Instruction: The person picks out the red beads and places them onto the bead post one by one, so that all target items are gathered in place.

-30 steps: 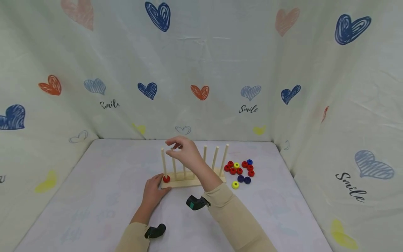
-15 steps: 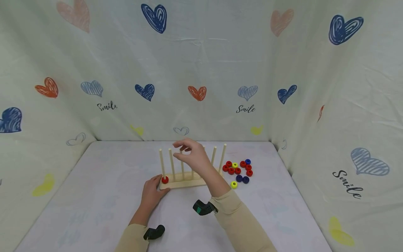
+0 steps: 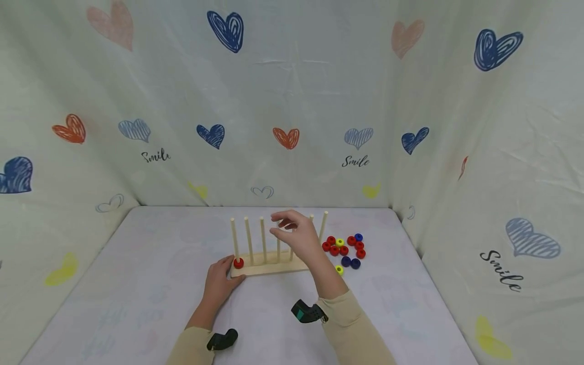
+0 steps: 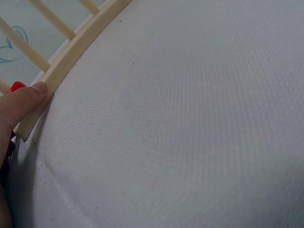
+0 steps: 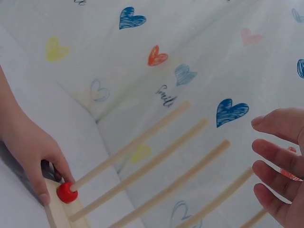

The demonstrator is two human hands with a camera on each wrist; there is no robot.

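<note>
A wooden peg stand (image 3: 269, 270) holds a row of several upright pegs, and one red bead (image 3: 239, 263) sits low on its leftmost peg. My left hand (image 3: 218, 281) grips the stand's left end. In the left wrist view, the thumb (image 4: 23, 103) lies against the base's front, beside the bead. Raised over the right half of the stand, my right hand (image 3: 298, 235) has its fingers loosely bent and thumb apart, with nothing between them. The right wrist view shows those fingers (image 5: 273, 159) near the peg tops.
Loose red beads (image 3: 344, 251), two yellow beads (image 3: 339, 270), dark blue beads (image 3: 355, 264) and a brighter blue bead (image 3: 358, 237) lie right of the stand. A heart-printed curtain (image 3: 292, 101) rises behind the white table (image 3: 150, 284).
My right hand has moved to the right along the tops of the pegs, still holding nothing. The left hand keeps its grip on the stand's end.
</note>
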